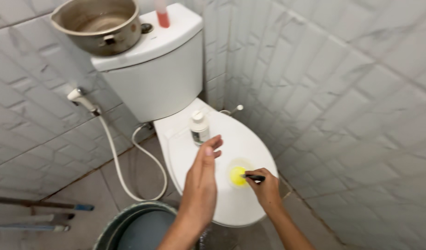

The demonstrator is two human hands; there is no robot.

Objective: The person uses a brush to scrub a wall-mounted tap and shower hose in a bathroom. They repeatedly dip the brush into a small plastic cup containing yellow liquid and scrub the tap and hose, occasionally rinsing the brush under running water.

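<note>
The right hand [266, 189] is closed around a thin dark tool [254, 177], its tip at a patch of yellow liquid [237, 176] pooled on the closed toilet lid [231, 203], toward the lid's right edge. What kind of tool it is cannot be made out, since the fist hides most of it. The left hand [201, 178] hovers over the middle of the lid, fingers [215, 147] open and loosely spread, holding nothing.

A small white bottle [199, 128] with a dark label stands upright at the back edge of the lid, just beyond the left hand's fingertips. Behind it rises the white cistern [162, 78], carrying a dented metal pot [100, 25] at its left edge and a red-and-white container [162, 13] cut off by the top of the frame. A spray hose [113, 153] hangs from the tiled wall [352, 92] on the left and loops down to the floor [78, 194]. A dark bucket [139, 227] sits at the bottom edge, partly cut off. Long handles [37, 203] lie at the far left, their ends out of view.
</note>
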